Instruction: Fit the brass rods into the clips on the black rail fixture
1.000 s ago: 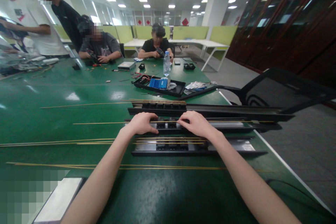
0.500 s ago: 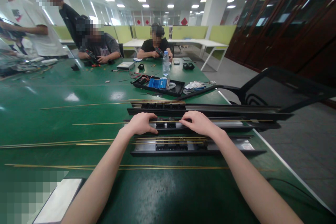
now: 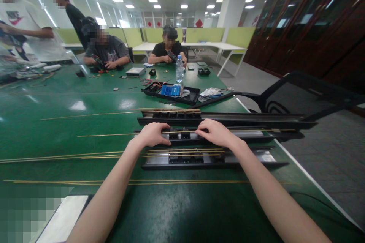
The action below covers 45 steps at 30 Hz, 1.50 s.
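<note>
My left hand straddles the left part of the middle black metal channel, thumb at its near edge and fingers at the far side, beside small black blocks seated inside. My right hand is closed in a pinch on a thin brass rod lying lengthwise over those blocks; the fingertips partly hide it. The rod sticks out well past the channel's left end. A nearer channel holds more black blocks with several brass rods on top. Another channel with blocks and rods lies behind.
Loose brass rods lie on the green table in front. Farther off are a black tray with a blue item, white gloves and a water bottle. A mesh chair stands right; several people work around the table.
Both hands keep the same hold and place. The view has shifted very slightly; a person at the far left has moved a little.
</note>
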Available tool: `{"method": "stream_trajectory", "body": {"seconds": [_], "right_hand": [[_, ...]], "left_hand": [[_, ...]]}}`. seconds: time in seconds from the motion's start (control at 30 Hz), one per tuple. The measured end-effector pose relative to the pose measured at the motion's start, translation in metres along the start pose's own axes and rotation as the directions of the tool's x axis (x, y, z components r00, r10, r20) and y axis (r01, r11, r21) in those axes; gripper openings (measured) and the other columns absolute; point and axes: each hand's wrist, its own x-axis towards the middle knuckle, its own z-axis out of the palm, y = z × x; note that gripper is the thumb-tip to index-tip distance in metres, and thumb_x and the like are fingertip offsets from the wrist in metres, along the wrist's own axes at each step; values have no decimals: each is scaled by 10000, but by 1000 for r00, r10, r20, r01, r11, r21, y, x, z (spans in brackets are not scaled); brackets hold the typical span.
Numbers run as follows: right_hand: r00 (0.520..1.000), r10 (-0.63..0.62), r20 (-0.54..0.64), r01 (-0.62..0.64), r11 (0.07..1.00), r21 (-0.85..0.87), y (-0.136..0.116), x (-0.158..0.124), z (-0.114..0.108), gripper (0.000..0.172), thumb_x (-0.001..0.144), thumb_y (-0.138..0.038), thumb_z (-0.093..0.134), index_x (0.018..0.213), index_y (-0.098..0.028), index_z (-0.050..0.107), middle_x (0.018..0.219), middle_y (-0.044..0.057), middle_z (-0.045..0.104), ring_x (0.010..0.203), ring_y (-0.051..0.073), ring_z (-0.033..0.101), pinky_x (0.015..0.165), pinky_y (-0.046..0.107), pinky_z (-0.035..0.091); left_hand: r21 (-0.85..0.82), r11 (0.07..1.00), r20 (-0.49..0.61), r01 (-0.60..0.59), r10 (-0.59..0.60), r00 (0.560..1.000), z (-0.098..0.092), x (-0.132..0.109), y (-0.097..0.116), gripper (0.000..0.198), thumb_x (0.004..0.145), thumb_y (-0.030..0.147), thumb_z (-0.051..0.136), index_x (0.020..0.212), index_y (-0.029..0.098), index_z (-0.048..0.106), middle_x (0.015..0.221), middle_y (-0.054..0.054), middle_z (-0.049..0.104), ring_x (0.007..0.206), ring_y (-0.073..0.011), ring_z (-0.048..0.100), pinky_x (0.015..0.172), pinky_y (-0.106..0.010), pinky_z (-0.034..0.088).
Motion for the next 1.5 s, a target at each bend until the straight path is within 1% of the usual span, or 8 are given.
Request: {"method": "stream_trajectory", "body": {"seconds": [0.33, 0.53, 0.73, 0.87, 1.07, 1.5], "right_hand": [[1000, 1, 15, -1, 1000, 26, 4, -1, -2, 298, 964, -399, 538, 833, -211, 729, 905, 54, 721, 877, 211, 626, 804, 313, 464], [1000, 13, 22, -14, 999, 34, 6, -2, -3, 299, 963, -402, 537, 841, -214, 734, 917, 54, 726, 886, 211, 629, 817, 312, 468], [1000, 17, 25, -18, 999, 30, 5, -3, -5, 298, 963, -396, 533, 846, -214, 737, 918, 54, 729, 892, 213, 631, 823, 320, 475], [999, 25, 23, -26, 999, 36, 7, -3, -6, 287, 953, -402, 549, 848, -217, 741, 927, 52, 733, 895, 213, 634, 829, 321, 474], [1000, 15, 26, -17, 999, 45, 10, -5, -7, 294, 954, -402, 544, 844, -217, 745, 936, 49, 736, 908, 211, 638, 839, 317, 472], [999, 19, 26, -21, 997, 74, 17, -7, -10, 294, 949, -402, 548, 869, -227, 770, 1021, 54, 740, 956, 221, 657, 892, 342, 488]], "left_hand": [[6, 1000, 5, 13, -13, 1000, -1, 0, 0, 748, 629, 614, 754, 1281, 264, 644, 1252, -45, 698, 1128, -313, 650, 953, -370, 504], [-3, 1000, 14, 21, -21, 1000, -1, 0, 0, 754, 624, 620, 755, 1284, 273, 640, 1263, -45, 691, 1141, -306, 642, 951, -352, 501], [-4, 1000, 16, 18, -18, 1000, -2, 0, 1, 750, 628, 620, 755, 1283, 272, 641, 1257, -51, 694, 1140, -316, 641, 946, -366, 503], [-11, 1000, 20, 29, -29, 999, -2, 0, 1, 750, 626, 613, 761, 1285, 275, 641, 1258, -49, 694, 1144, -309, 641, 964, -355, 494], [1, 1000, 4, 4, -4, 1000, -1, 0, 0, 754, 629, 621, 758, 1284, 265, 645, 1254, -51, 696, 1142, -316, 645, 966, -369, 499], [-5, 1000, 7, 1, -1, 1000, -2, -1, 1, 751, 637, 613, 756, 1291, 261, 639, 1260, -53, 693, 1145, -317, 642, 971, -373, 498]]}}
